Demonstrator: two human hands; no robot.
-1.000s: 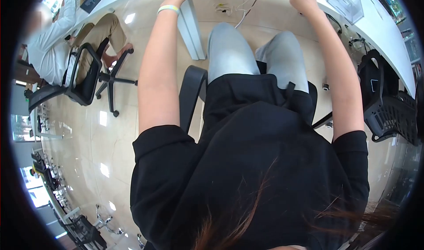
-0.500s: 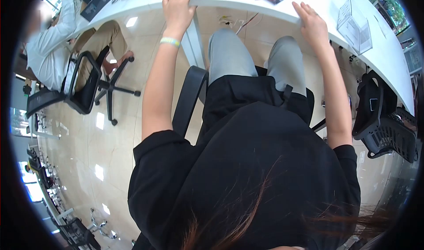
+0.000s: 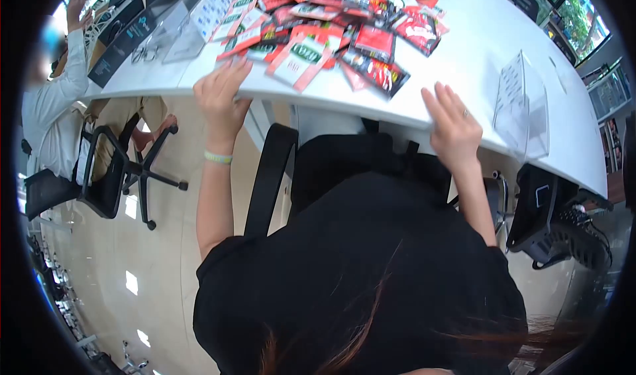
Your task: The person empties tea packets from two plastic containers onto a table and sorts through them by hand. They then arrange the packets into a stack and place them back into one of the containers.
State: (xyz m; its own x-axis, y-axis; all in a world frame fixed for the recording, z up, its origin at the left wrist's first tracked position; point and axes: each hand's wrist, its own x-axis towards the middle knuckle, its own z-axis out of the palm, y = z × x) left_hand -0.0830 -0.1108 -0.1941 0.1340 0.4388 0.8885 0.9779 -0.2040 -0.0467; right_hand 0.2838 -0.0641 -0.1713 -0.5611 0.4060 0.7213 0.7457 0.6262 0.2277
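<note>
A loose heap of red, white and black packets point(image 3: 374, 42) lies on the white table point(image 3: 474, 50). My left hand point(image 3: 222, 97) rests at the table's front edge, just left of and below the heap, its fingers stretched out and nothing in it. At the same edge, right of the heap, my right hand point(image 3: 454, 122) lies with straight fingers apart and holds nothing. One green-and-white packet point(image 3: 297, 62) is at the heap's near side, between my hands.
A clear plastic stand point(image 3: 523, 110) is at the right, another stand point(image 3: 211, 17) at the left beside a black box point(image 3: 121, 52) and glasses point(image 3: 144, 54). A seated person point(image 3: 56, 103) is at far left. Chairs point(image 3: 109, 169) stand below the table.
The view has tilted up, so the whole heap of packets shows. Both hands appear lower in the picture and farther apart, still at the table edge.
</note>
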